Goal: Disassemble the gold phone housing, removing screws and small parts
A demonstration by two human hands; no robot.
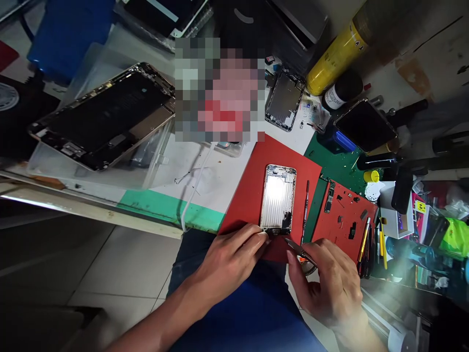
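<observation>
A bare metal phone housing lies on a red mat, brightly lit, with small dark parts at its near end. My left hand is at the near left corner of the housing, fingers bent and pressed together; what they hold, if anything, is hidden. My right hand grips a pointed metal tool between thumb and fingers. The tool's tip is close to the near edge of the housing. A thin dark screwdriver lies on the mat to the right of the housing.
A second red mat with small parts lies to the right, beside pens. An opened phone sits on a clear plastic box at the left. Another housing, a yellow can and a propped phone stand behind.
</observation>
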